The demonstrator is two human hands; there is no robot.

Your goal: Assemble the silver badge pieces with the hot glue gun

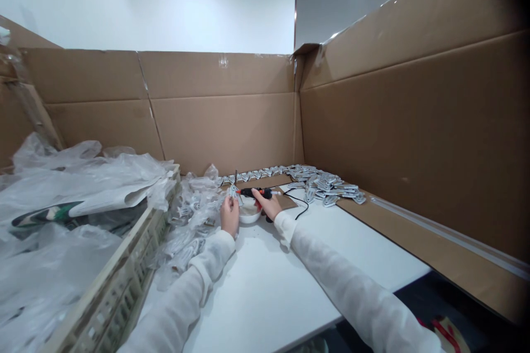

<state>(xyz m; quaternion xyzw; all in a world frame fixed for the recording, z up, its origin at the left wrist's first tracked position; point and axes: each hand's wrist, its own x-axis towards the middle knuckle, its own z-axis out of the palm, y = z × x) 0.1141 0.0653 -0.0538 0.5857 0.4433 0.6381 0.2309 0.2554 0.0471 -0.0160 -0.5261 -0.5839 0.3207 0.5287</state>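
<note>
My right hand (268, 205) is wrapped round a black and red glue gun (257, 193), its nozzle pointing left. In my left hand (229, 215) the fingers pinch a small pale grey-white looped piece (233, 192), held up at the nozzle's tip. I cannot make out whether nozzle and piece touch. Just below both hands stands a white bowl (249, 216), partly hidden by the right hand. A black cord (304, 208) curves over the table to the right of the gun.
Similar pieces lie heaped (325, 183) at the back right, with a row (256, 174) along the back. Clear plastic bags (190, 215) lie left of my hands, beside a pale slatted crate (136, 253) full of plastic. Cardboard walls (223, 127) enclose the white table (265, 287).
</note>
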